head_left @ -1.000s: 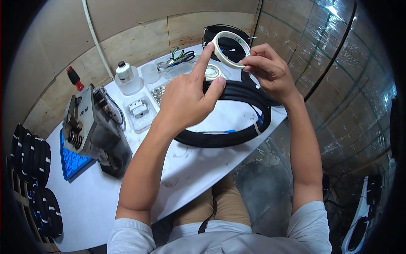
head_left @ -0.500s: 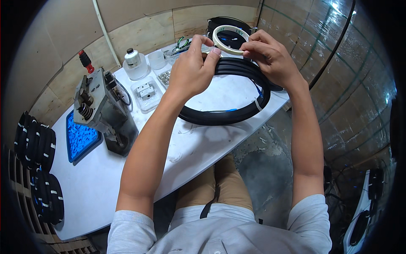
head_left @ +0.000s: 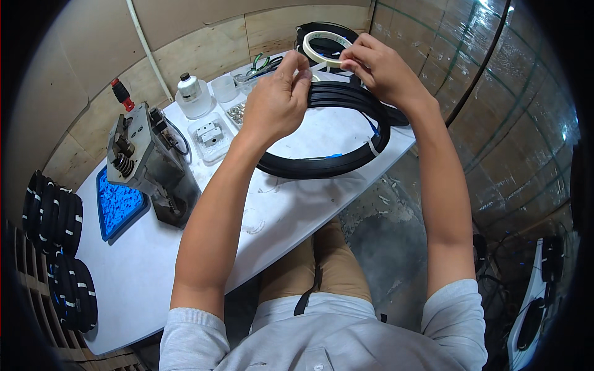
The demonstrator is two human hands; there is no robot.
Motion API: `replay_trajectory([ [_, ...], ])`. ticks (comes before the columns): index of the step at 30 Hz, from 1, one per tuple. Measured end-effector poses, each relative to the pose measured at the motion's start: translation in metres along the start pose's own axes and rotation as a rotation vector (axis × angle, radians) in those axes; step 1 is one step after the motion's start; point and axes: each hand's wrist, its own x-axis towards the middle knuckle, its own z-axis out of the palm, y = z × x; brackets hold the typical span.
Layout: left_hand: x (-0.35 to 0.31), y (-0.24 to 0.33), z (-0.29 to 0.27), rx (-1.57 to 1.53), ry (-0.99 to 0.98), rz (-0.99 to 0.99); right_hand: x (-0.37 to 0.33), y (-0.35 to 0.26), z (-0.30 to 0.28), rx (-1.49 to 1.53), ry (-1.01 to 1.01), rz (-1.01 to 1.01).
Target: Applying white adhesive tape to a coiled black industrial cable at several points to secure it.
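Observation:
Beyond a thick coil of black cable point(head_left: 322, 168) on the white table, my right hand point(head_left: 387, 71) pinches the near rim of a narrow cream roll of tape point(head_left: 307, 48). A short pale strip of tape point(head_left: 317, 68) spans from the roll toward my left fingertips. My left hand point(head_left: 276, 99) is closed, thumb against index finger, at the strip's end beside the coil's far left edge. It covers the left part of the coil, so contact between its other fingers and the cable is hidden. A white tie point(head_left: 373, 147) circles the coil's right side.
At left stands a metal bench tool point(head_left: 154, 167) beside a tray of blue pieces point(head_left: 119, 204). Farther back are a bottle point(head_left: 190, 86), a clear cup point(head_left: 224, 89) and a box of metal blocks point(head_left: 210, 137). More black coils point(head_left: 52, 213) sit at the far left.
My left thumb and index finger have closed together. The tape roll has moved slightly away from them, and a strip now shows between. The whole view has shifted a little.

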Motion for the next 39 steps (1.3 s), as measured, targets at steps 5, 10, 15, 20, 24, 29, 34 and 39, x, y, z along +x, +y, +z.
replay_trajectory([
  [5,0.002,0.010,0.002,0.058,-0.015,-0.090,0.008,0.006,0.000,-0.178,0.101,-0.069],
  [10,-0.002,0.006,-0.007,0.271,-0.121,0.100,0.000,-0.002,-0.017,-0.405,0.109,0.057],
  [15,0.004,0.005,-0.001,0.401,-0.126,0.154,-0.001,-0.002,-0.024,-0.374,0.140,0.046],
  [20,0.009,0.002,0.007,0.443,-0.096,0.178,-0.004,-0.011,-0.039,-0.438,0.323,0.086],
  [24,0.014,0.007,-0.004,0.413,-0.192,0.057,-0.005,-0.023,-0.053,-0.377,0.292,0.167],
  [29,0.025,0.010,-0.013,0.228,-0.413,-0.115,-0.007,-0.031,-0.060,-0.338,0.210,0.190],
  [34,0.023,0.001,-0.004,0.294,-0.294,-0.070,-0.004,-0.039,-0.057,-0.290,0.239,0.274],
  [39,0.018,0.004,0.004,0.306,-0.117,0.010,-0.011,-0.041,-0.046,-0.201,0.345,0.279],
])
